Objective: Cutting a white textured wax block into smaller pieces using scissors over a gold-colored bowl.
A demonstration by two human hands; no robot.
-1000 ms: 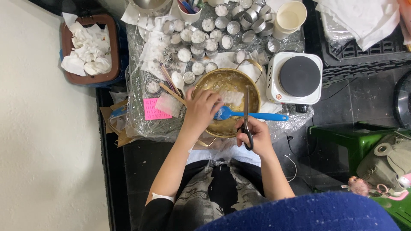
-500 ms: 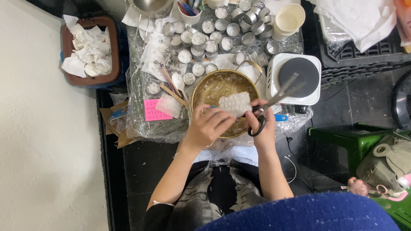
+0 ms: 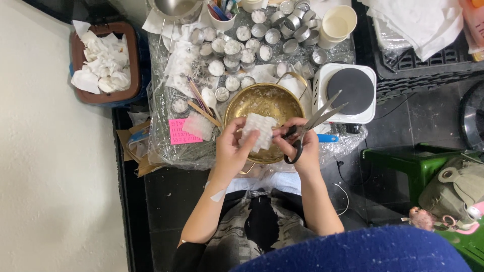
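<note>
Above a round, shiny brass pot (image 3: 262,103) on a plastic-wrapped surface (image 3: 166,146), the left hand (image 3: 233,148) pinches a white, bumpy, waxy block (image 3: 257,132), its grip clamped on the block's left edge. Beside it, touching the block's right edge, the right hand (image 3: 302,146) grips black-handled steel scissors (image 3: 312,123), blades slightly apart, pointing towards a white hotplate (image 3: 348,93).

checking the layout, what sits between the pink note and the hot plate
In the head view, the brass bowl sits between the pink note and the hot plate, with both hands holding a white wax block over its near rim.
</note>
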